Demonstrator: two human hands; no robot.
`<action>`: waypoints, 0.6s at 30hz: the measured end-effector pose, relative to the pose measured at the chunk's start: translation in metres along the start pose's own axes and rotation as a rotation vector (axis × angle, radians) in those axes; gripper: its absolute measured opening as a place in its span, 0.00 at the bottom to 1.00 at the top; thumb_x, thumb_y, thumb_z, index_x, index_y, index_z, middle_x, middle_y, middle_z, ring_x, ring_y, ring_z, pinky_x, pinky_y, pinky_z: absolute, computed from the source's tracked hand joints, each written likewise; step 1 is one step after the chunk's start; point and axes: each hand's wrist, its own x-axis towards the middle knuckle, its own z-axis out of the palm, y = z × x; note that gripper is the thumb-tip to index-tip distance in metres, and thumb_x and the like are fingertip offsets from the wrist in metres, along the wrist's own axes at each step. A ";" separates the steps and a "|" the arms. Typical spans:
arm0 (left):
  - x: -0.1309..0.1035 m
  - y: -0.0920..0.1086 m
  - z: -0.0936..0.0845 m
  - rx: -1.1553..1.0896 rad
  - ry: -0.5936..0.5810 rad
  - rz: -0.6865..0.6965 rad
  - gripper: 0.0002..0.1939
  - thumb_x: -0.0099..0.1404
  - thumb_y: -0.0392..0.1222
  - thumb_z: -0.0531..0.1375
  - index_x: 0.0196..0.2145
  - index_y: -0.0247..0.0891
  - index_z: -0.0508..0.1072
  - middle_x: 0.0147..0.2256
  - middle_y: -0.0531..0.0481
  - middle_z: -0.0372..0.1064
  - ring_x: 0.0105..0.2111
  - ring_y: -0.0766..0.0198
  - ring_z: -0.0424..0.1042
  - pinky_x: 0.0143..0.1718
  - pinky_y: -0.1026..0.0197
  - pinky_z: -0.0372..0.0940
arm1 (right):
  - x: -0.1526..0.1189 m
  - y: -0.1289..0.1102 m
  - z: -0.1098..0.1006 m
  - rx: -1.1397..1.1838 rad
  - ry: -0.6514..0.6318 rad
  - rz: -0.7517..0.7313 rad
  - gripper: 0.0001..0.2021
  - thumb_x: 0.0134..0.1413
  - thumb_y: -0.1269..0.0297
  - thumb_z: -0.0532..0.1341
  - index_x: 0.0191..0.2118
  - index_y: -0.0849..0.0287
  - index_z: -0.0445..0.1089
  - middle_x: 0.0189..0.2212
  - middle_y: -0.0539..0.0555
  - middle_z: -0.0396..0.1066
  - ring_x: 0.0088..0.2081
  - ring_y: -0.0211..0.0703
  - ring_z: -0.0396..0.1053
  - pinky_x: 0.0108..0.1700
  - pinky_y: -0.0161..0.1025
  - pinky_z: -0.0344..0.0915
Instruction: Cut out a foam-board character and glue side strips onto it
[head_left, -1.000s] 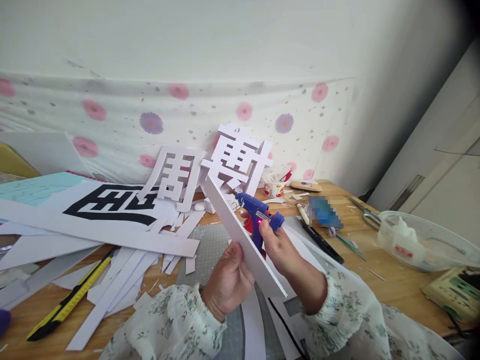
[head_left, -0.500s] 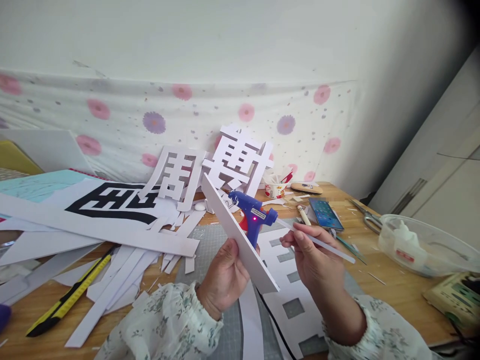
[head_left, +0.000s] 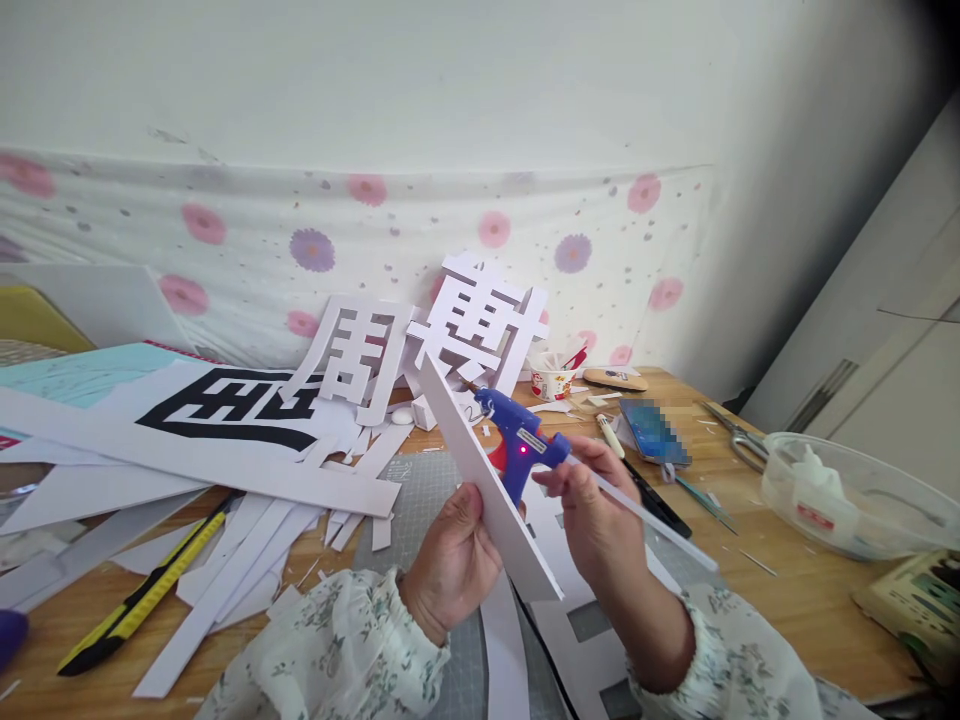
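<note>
In my left hand (head_left: 459, 560) is a strip of white foam board (head_left: 487, 475), tilted, with the thumb on its near face. Behind the strip is a blue glue gun (head_left: 517, 435) with a red trigger and a lit red light. Its handle runs down behind the board, so I cannot tell how the left fingers hold it. A pale translucent glue stick (head_left: 660, 528) stands out of the back of the gun. My right hand (head_left: 604, 520) is closed on this stick, its fingertips close to the gun's rear end.
On the left lie paper sheets, white offcuts (head_left: 232, 560) and a yellow utility knife (head_left: 142, 590). Cut-out white characters (head_left: 480, 310) lean at the back. To the right are a black cutter (head_left: 660, 500), a phone (head_left: 654, 432), scissors (head_left: 742, 445) and a plastic tub (head_left: 885, 520). A grey cutting mat (head_left: 405, 490) lies below.
My right hand has moved left and slightly down, nearer the gun's back end. The gun and board have shifted a little right and down. The black cutter now shows beyond the hand.
</note>
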 end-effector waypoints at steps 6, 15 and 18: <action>0.003 0.001 -0.003 0.027 -0.022 -0.014 0.19 0.57 0.53 0.71 0.39 0.36 0.81 0.33 0.49 0.79 0.32 0.62 0.76 0.34 0.62 0.69 | 0.014 0.007 0.016 -0.002 -0.365 0.347 0.17 0.52 0.46 0.68 0.40 0.53 0.75 0.30 0.52 0.77 0.31 0.47 0.74 0.32 0.42 0.71; 0.016 0.034 -0.023 0.075 0.211 0.194 0.12 0.65 0.49 0.66 0.40 0.37 0.79 0.33 0.50 0.79 0.35 0.61 0.77 0.44 0.58 0.71 | 0.045 -0.016 -0.013 -0.012 -0.367 0.346 0.15 0.39 0.57 0.76 0.35 0.54 0.77 0.29 0.48 0.74 0.21 0.33 0.66 0.24 0.33 0.66; 0.019 0.043 -0.027 0.105 0.247 0.230 0.13 0.66 0.49 0.65 0.41 0.37 0.78 0.31 0.51 0.78 0.30 0.63 0.76 0.40 0.60 0.71 | 0.036 -0.015 -0.032 -0.107 -0.458 0.375 0.14 0.40 0.58 0.75 0.35 0.54 0.78 0.30 0.49 0.74 0.21 0.31 0.63 0.22 0.31 0.61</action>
